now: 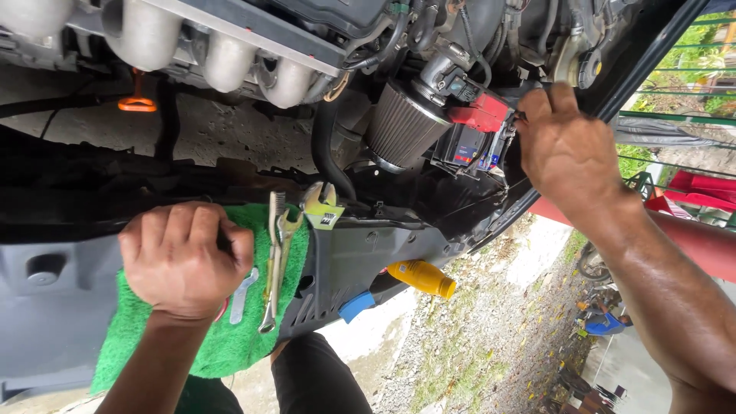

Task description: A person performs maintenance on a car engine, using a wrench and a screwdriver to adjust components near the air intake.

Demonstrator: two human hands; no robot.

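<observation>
My left hand (184,257) fists a hidden tool on the green towel (222,345); my right hand (563,149) reaches the battery (471,142), grip unclear.

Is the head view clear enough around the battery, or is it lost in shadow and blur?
Head view: even daylight, no harsh glare; the battery and its red cap are sharp; the right hand beside them is crisp; deep shadow hides the area below the air filter; the whole frame is tilted.

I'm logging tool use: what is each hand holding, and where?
Left hand: fist closed on a dark handle; the tool cannot be told. Right hand: fingertips at the battery's red terminal cover.
</observation>
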